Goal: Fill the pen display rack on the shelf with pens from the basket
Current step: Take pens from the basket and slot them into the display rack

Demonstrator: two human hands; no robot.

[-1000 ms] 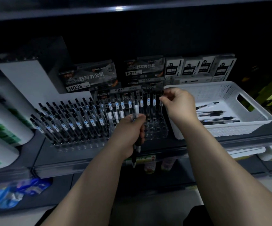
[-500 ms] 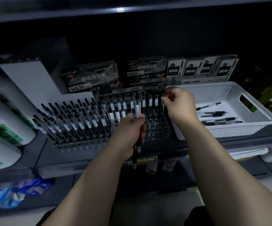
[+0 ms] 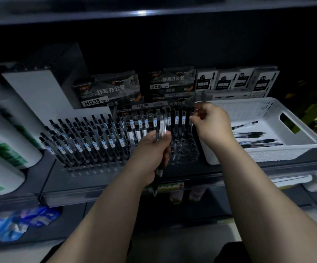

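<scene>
A clear pen display rack (image 3: 184,150) stands on the dark shelf, its left part packed with upright black pens (image 3: 89,141); holes at its front right are bare. My left hand (image 3: 150,154) is shut on a small bundle of pens (image 3: 160,128) in front of the rack's middle. My right hand (image 3: 209,123) pinches the top of one pen (image 3: 191,120) at the rack's right back corner. To the right sits a white basket (image 3: 298,130) holding several loose pens (image 3: 252,137).
Boxed pens marked HQ35 (image 3: 106,92) and white refill boxes (image 3: 235,82) line the back of the shelf. Large white rolls (image 3: 3,133) crowd the left side. A lower shelf holds blue packets (image 3: 15,224) and small bottles (image 3: 176,192).
My right hand has stayed at the rack's right back corner, shifting only slightly. My left hand keeps its bundle in the same place.
</scene>
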